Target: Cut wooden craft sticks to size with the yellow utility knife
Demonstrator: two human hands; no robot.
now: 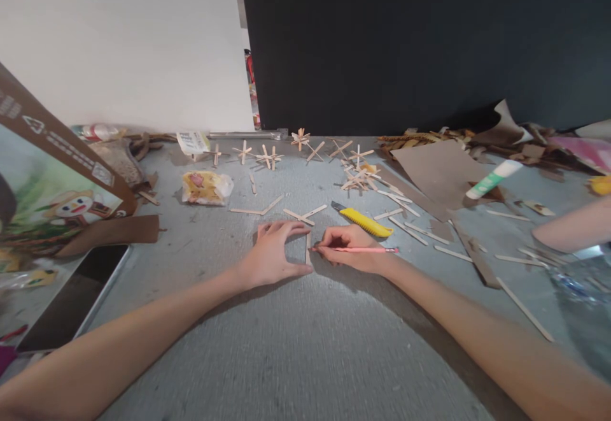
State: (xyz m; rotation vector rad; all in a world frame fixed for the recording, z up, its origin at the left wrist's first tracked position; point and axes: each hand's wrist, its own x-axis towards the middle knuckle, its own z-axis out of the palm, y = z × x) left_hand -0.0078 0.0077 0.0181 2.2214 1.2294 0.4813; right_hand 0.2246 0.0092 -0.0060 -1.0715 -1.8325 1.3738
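Note:
My left hand (272,255) steadies a short wooden craft stick (308,252) on the grey table, with a fingertip at its far end and the thumb at its near end. In my right hand (351,242) is a pink pencil (370,249), its tip touching or very close to the stick's right side. Just beyond the right hand lies a yellow utility knife (365,220). Two crossed sticks (305,215) rest past my fingertips, and another pair (260,211) forms a shallow V to their left.
Star-shaped stick pieces (270,156) stand along the back, beside a stick pile (360,179). Loose sticks (424,233), brown cardboard (439,166) and a glue stick (494,179) lie right. A phone (76,297), a paper bag (62,160) and a wrapped snack (205,188) are left. Another person's arm (573,227) reaches in.

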